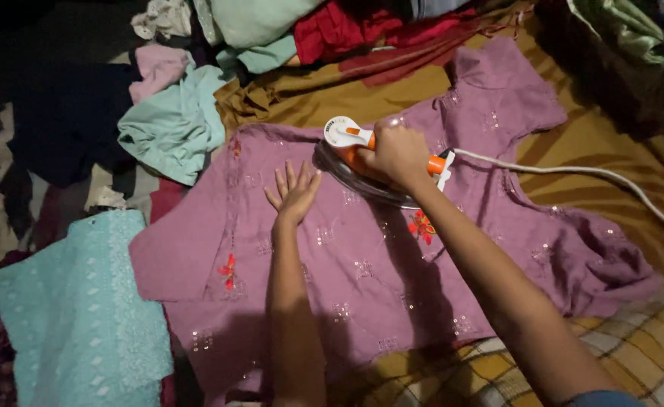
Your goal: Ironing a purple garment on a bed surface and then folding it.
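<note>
A mauve embroidered garment with small red flowers lies spread flat in the middle. My right hand grips the handle of a white and orange iron that rests on the garment's upper part. My left hand lies flat, fingers spread, on the cloth just left of the iron, holding nothing. The iron's metal soleplate shows under my right hand.
The iron's white cord runs off to the right. A light blue lace garment lies at the lower left. Heaped clothes in mint, pink, red and dark colours fill the top. A mustard sheet and checked cloth lie underneath.
</note>
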